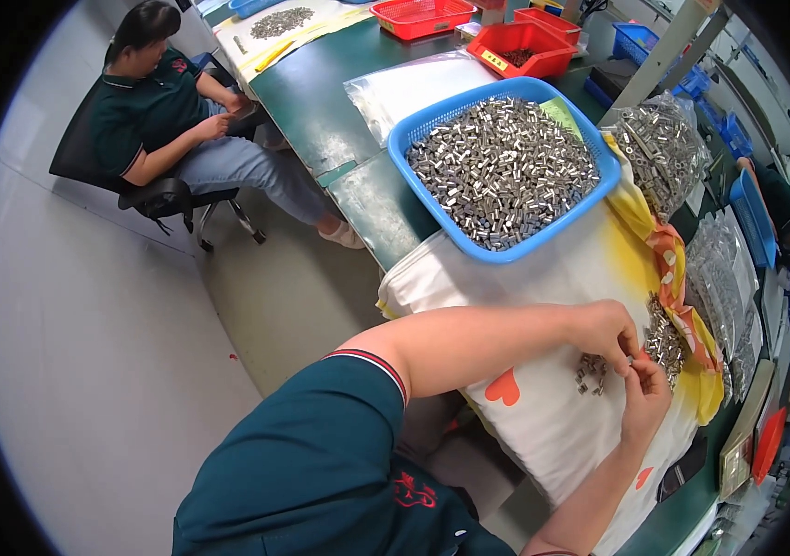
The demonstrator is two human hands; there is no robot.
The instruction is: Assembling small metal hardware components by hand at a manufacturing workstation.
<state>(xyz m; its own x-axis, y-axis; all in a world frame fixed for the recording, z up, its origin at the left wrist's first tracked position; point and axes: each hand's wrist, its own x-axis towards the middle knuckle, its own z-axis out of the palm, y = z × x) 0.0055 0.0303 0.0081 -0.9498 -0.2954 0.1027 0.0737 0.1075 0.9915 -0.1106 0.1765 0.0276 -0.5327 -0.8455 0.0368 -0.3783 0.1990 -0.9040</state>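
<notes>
My left hand (606,332) and my right hand (647,397) meet over a white cloth (553,445) with red hearts. Their fingers are closed in a pinch, fingertips nearly touching around a tiny metal piece that they mostly hide. Below my left hand lies a small group of short metal cylinders (591,372). A larger heap of such cylinders (664,335) rests just beyond the fingertips, against the cloth's yellow and orange edge. Farther off, a blue plastic basket (497,255) is filled with many of these pieces and a yellow-green slip.
Clear bags of metal parts (659,153) line the right side. Red baskets (423,17) and a red bin (520,46) stand at the back of the green table (321,111). A co-worker (159,120) sits at far left; another person (784,208) is at far right.
</notes>
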